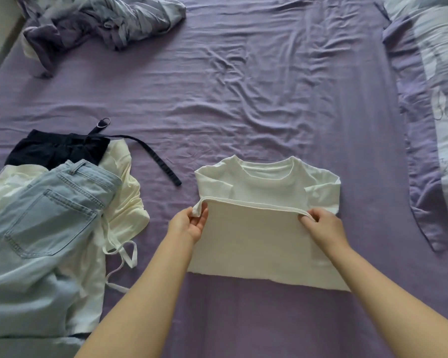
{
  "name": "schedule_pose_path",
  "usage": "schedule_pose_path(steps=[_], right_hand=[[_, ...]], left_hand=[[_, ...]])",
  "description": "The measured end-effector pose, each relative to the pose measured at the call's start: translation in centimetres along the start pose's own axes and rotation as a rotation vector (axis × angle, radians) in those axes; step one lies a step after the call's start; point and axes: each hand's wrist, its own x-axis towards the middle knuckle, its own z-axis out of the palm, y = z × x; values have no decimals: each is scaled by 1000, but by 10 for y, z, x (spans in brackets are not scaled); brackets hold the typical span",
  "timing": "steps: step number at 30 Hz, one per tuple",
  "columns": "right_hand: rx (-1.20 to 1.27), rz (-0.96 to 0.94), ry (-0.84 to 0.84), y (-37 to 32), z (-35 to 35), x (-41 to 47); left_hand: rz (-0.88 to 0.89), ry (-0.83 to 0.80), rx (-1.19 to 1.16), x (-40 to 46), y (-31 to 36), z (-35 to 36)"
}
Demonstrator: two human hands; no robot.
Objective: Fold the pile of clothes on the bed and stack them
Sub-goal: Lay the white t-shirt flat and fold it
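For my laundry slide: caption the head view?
Both hands, left and right, fold a white T-shirt's hem toward its collar on a purple bedsheet.

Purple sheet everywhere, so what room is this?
Most likely a bedroom. The purple sheet covers a bed, a rumpled duvet lies at the far end and a pillow at the right. Both hands are folding a white T-shirt on it.

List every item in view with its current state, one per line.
white T-shirt: sleeves folded in, hem being folded up toward the collar
left hand: pinching the hem's left corner
right hand: pinching the hem's right corner
light blue jeans: unfolded, on top of the pile
cream garment: crumpled under the jeans
dark garment: unfolded, belt trailing
purple sheet: wrinkled
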Motion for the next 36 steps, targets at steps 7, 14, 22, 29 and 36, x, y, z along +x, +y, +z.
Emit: schedule_pose_path(steps=[7,14,22,29,36], right_hand=[[49,-106,50,-56,-19,73],[-16,-182,-48,-57,-14,116],[-292,-417,-133,30,-21,83],[264,-64,218,32,-32,112],[712,207,75,37,-43,112]], left_hand=[[67,2,42,31,29,58],[110,50,221,65,16,88],[-61,-168,559,58,-89,88],[-108,-321,755,31,-149,93],[266,-471,1268,23,-179,64]])
